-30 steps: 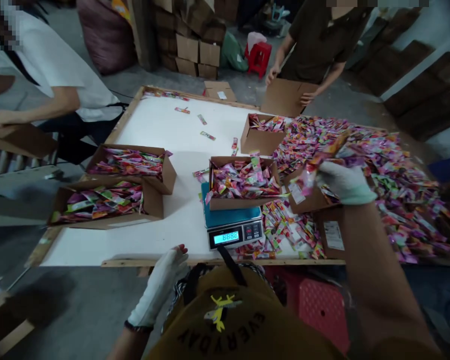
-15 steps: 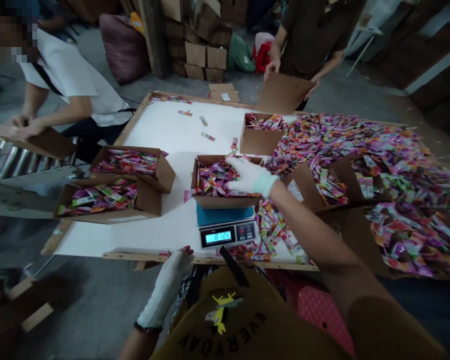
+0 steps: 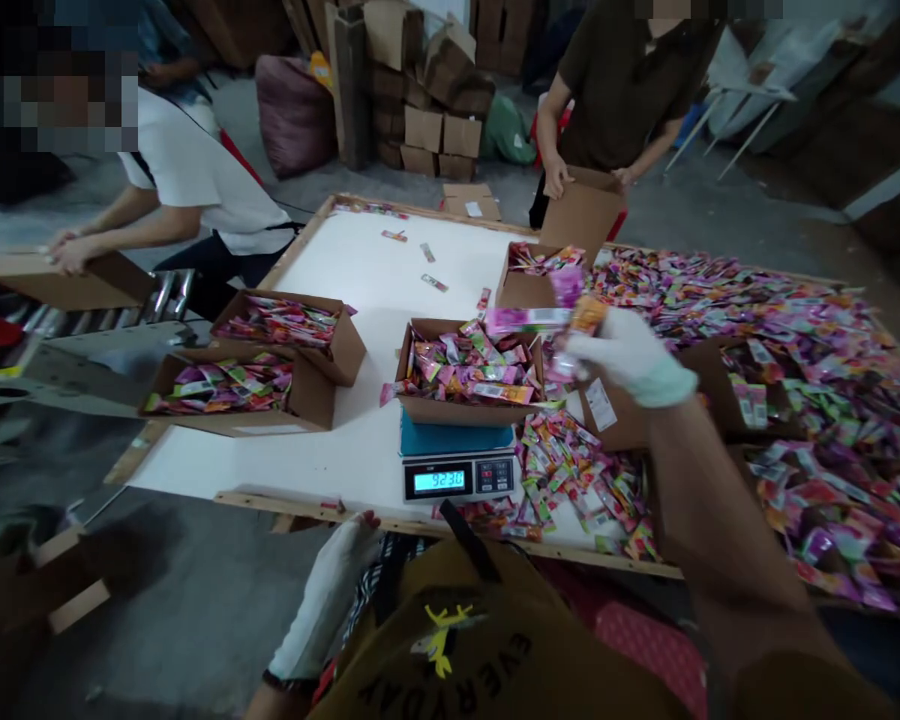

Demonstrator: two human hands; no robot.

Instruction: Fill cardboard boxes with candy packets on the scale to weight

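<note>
My right hand [image 3: 626, 358], in a white glove with a pale green cuff, is closed on several small candy packets [image 3: 544, 318], purple and orange and blurred by motion. It is just right of an open carton [image 3: 465, 410] filled with similar packets. That carton sits on a digital scale [image 3: 457, 480] with a lit display. My left hand [image 3: 345, 550], gloved with bare fingertips, rests by the table's front edge. Its fingers look stretched out and nothing shows in them.
A large heap of packets [image 3: 720, 290] covers the right of the white table [image 3: 270, 470]. Two filled cartons [image 3: 311, 400] stand at left. Another carton [image 3: 521, 290] is behind the scale. A person [image 3: 630, 90] across holds a cardboard box; another person [image 3: 195, 170] handles one by a roller conveyor [image 3: 169, 295].
My right hand has moved right, away from over the carton on the scale, and now holds packets. The carton looks fuller and the display reads higher. My left hand has barely moved.
</note>
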